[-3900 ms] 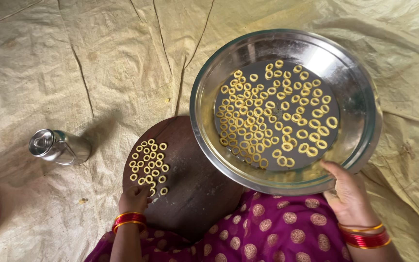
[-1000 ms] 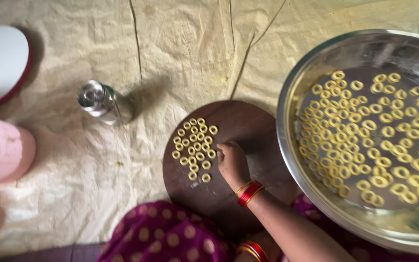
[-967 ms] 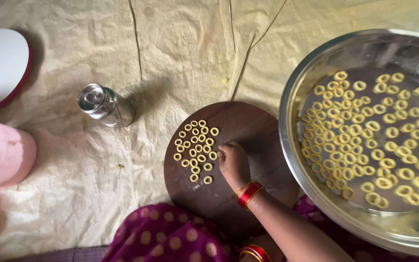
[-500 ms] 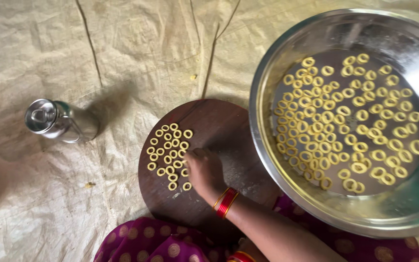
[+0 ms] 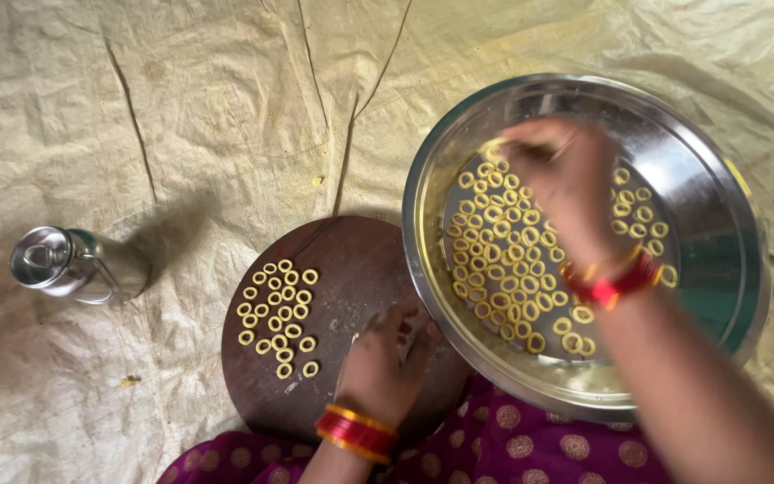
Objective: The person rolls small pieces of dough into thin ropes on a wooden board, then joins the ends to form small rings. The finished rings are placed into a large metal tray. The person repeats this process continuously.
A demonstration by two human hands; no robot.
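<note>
Reaching over a wide steel bowl (image 5: pixel 718 179) of small, fragile-looking yellow dough rings (image 5: pixel 503 260), the blurred right hand (image 5: pixel 562 179) pinches one; grip unclear. Left hand (image 5: pixel 382 358) rests loosely curled on the round dark wooden board (image 5: pixel 351 260).

Shiny metal bowl (image 5: pixel 441 152), matt wood board (image 5: pixel 351 260)

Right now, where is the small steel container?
In the head view, the steel container lies on its side at far left on the tan sheet, left of the round wooden board.
</note>
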